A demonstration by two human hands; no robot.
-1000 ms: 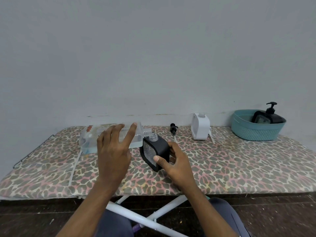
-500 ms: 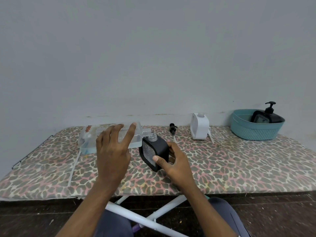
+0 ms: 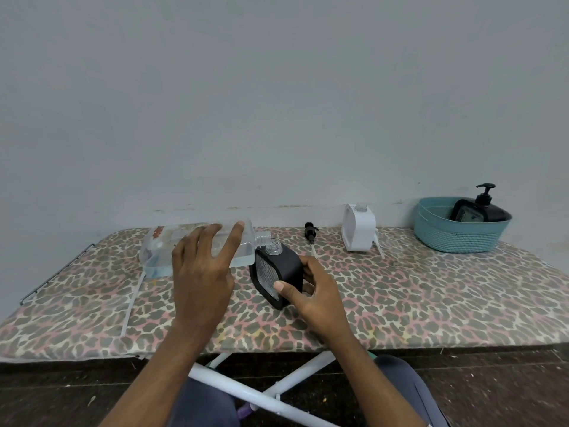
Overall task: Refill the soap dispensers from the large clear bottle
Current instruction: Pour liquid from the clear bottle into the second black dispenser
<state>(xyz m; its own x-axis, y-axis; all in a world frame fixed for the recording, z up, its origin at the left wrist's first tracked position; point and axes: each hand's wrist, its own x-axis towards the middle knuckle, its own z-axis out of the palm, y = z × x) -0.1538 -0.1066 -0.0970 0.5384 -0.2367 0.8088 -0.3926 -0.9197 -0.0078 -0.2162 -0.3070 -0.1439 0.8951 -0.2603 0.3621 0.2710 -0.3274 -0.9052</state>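
Note:
My left hand (image 3: 203,269) grips the large clear bottle (image 3: 163,251), which lies almost horizontal with its open neck pointing right over the mouth of a black soap dispenser (image 3: 277,272). A little clear liquid sits in the bottle's lower side. My right hand (image 3: 314,294) holds the black dispenser's right side; it stands tilted on the leopard-print board (image 3: 431,297), its pump off. A white dispenser (image 3: 358,229) stands further back, also uncapped. A black pump head (image 3: 310,232) lies on the board between them.
A teal basket (image 3: 458,232) at the back right holds another black dispenser (image 3: 480,208) with its pump on. A white pump tube (image 3: 379,246) lies beside the white dispenser. The board's white legs (image 3: 261,392) and my knees are below. A grey wall is right behind.
Almost nothing: both hands keep their hold, and the bottle's neck stays at the black dispenser's mouth.

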